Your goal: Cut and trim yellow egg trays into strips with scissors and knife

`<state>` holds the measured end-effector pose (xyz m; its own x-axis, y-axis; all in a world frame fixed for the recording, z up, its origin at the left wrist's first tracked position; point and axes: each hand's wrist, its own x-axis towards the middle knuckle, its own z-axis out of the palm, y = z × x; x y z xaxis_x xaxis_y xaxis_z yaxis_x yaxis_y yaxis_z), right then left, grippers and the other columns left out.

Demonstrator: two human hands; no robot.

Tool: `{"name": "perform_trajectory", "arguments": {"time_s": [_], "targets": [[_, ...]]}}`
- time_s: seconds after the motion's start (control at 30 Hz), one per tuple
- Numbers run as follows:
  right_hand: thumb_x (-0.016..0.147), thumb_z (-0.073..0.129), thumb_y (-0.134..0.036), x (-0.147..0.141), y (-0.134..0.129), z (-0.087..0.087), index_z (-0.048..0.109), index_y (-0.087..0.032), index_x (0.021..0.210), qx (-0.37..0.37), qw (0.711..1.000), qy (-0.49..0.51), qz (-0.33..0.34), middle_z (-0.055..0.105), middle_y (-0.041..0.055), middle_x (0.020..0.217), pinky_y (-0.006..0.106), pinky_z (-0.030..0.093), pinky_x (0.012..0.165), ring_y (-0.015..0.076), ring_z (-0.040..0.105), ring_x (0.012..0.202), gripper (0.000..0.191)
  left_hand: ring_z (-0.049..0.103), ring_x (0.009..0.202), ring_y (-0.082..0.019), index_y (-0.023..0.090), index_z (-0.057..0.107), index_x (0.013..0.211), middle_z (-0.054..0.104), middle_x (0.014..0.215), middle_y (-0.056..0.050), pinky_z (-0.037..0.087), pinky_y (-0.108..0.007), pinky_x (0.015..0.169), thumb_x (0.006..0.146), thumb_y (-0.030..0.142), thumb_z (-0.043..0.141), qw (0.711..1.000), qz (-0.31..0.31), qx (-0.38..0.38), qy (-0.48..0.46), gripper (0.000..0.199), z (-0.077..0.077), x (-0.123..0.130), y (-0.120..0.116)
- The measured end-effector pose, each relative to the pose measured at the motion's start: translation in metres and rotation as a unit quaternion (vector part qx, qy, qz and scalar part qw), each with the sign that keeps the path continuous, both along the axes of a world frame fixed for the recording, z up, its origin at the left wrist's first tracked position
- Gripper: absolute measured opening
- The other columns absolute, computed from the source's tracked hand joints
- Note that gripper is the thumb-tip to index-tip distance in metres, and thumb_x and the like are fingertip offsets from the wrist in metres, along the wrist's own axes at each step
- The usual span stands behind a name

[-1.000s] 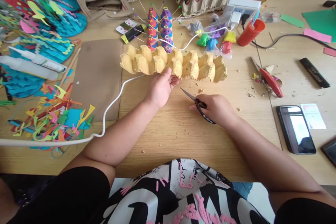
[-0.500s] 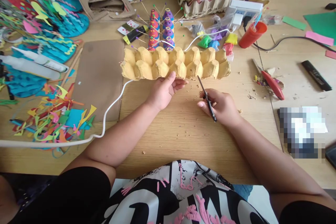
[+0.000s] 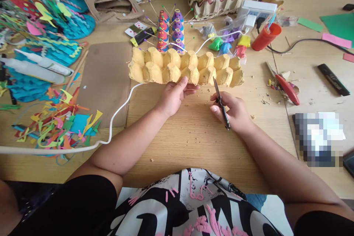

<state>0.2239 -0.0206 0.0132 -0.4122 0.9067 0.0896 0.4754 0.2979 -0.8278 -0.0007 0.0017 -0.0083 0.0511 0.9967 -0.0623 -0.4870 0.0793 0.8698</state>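
Observation:
My left hand [image 3: 174,97] grips the near edge of a yellow egg carton strip [image 3: 171,67], thumb on top and fingers underneath. The strip has two rows of bumps facing up and lies crosswise in front of me. In my right hand [image 3: 233,112] is a pair of black-handled scissors [image 3: 222,108], blades pointing up at the strip's near edge, right of the left hand. The blades look closed or nearly so. Just beyond the strip stand two rows of painted cups, one red and blue [image 3: 163,31], the other purple and blue [image 3: 177,29], with pins sticking out.
A white cable [image 3: 110,132] runs across the left side past a brown cardboard sheet [image 3: 103,81] and colourful paper scraps [image 3: 59,121]. At right lie a red utility knife [image 3: 287,89] and a black marker-like stick [image 3: 333,79]. An orange cup [image 3: 267,37] leans near a power strip [image 3: 258,7].
The egg carton strip and my left hand have shifted slightly right. The scissors have turned a little and their tip has moved slightly right.

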Motion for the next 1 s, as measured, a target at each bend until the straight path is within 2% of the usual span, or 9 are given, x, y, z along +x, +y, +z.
{"name": "perform_trajectory", "arguments": {"time_s": [0.2,0.3,0.43,0.57,0.73,0.87,1.0], "targets": [[0.09,0.062,-0.067,0.003,0.006,0.012,0.06,-0.021,0.086,-0.155,0.983,0.055,0.078,0.049,-0.0045,0.059,0.028,0.033,0.053,0.0118,0.043,0.055,0.046,0.079,0.093,-0.018,0.019,0.071,0.097,0.079,0.091,-0.002,0.063,-0.027,0.081,0.08,0.051,0.083,1.0,0.01,0.015,-0.019,0.038,0.0,0.0,0.001],[0.092,0.058,-0.068,0.004,0.006,0.015,0.059,-0.021,0.088,-0.19,0.976,0.062,0.086,0.048,-0.0055,0.055,0.028,0.03,0.05,0.0115,0.041,0.051,0.047,0.078,0.092,-0.017,0.021,0.07,0.1,0.078,0.093,0.0,0.063,-0.028,0.081,0.079,0.053,0.083,0.999,0.036,0.012,-0.024,0.04,0.0,0.0,0.003],[0.092,0.057,-0.069,0.002,0.004,0.014,0.059,-0.022,0.087,-0.196,0.977,0.051,0.067,0.051,-0.0055,0.054,0.028,0.033,0.05,0.0117,0.043,0.05,0.048,0.077,0.106,-0.02,0.021,0.07,0.097,0.078,0.096,-0.003,0.061,-0.027,0.087,0.084,0.058,0.076,0.997,0.077,0.0,0.013,0.039,0.0,-0.002,0.004],[0.094,0.052,-0.071,0.0,0.003,0.012,0.06,-0.022,0.088,-0.19,0.98,0.051,0.008,0.053,-0.0048,0.052,0.029,0.037,0.05,0.0119,0.046,0.047,0.05,0.073,0.118,-0.022,0.02,0.071,0.101,0.079,0.103,-0.005,0.059,-0.028,0.09,0.088,0.058,0.072,0.994,0.102,-0.001,0.048,0.04,-0.001,-0.002,0.003],[0.092,0.054,-0.073,-0.001,0.004,0.012,0.06,-0.023,0.087,-0.2,0.978,0.062,-0.021,0.055,-0.004,0.051,0.028,0.038,0.049,0.0121,0.047,0.046,0.051,0.074,0.116,-0.022,0.023,0.071,0.108,0.078,0.116,-0.006,0.059,-0.029,0.091,0.085,0.061,0.074,0.992,0.1,0.017,0.079,0.045,-0.002,-0.001,0.0],[0.093,0.051,-0.074,-0.003,0.003,0.012,0.06,-0.022,0.088,-0.2,0.978,0.059,-0.029,0.054,-0.0052,0.051,0.027,0.038,0.048,0.011,0.047,0.045,0.053,0.074,0.115,-0.021,0.022,0.073,0.105,0.08,0.111,-0.007,0.06,-0.029,0.09,0.085,0.058,0.075,0.992,0.078,0.051,0.089,0.042,-0.006,0.0,-0.004],[0.093,0.054,-0.072,-0.004,0.002,0.014,0.06,-0.021,0.088,-0.192,0.979,0.067,-0.023,0.054,-0.006,0.052,0.026,0.039,0.05,0.0103,0.047,0.046,0.052,0.075,0.113,-0.022,0.024,0.073,0.111,0.079,0.116,-0.007,0.063,-0.03,0.088,0.084,0.055,0.078,0.984,0.093,0.084,0.128,0.041,-0.008,0.001,-0.008]]}}
